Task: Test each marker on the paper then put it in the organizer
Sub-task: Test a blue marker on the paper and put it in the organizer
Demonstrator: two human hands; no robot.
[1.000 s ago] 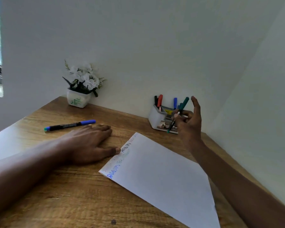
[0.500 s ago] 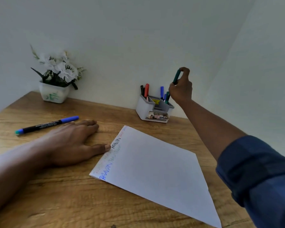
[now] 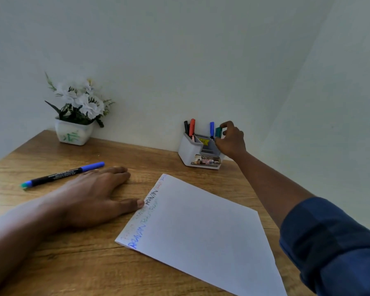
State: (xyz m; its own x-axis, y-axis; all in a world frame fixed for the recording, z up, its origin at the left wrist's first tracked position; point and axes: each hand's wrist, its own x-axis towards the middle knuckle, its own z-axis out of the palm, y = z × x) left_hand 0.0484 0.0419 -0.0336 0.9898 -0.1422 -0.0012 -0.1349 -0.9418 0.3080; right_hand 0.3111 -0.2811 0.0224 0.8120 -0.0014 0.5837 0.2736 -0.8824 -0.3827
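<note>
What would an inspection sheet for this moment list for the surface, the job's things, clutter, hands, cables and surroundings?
Surface: wooden desk, bare wood around the sheet.
Job's things: paper with coloured scribbles along its left edge; organizer by the wall, holding a black marker, a red marker and a blue marker; green marker upright at its right side, lower part hidden; blue-capped marker lying on the desk.
Clutter: flower pot at the far left.
Hands: left hand flat on the desk, thumb tip at the paper's edge; right hand pinches the green marker's top.
Cables: nothing seen.
Surroundings: plain walls.
</note>
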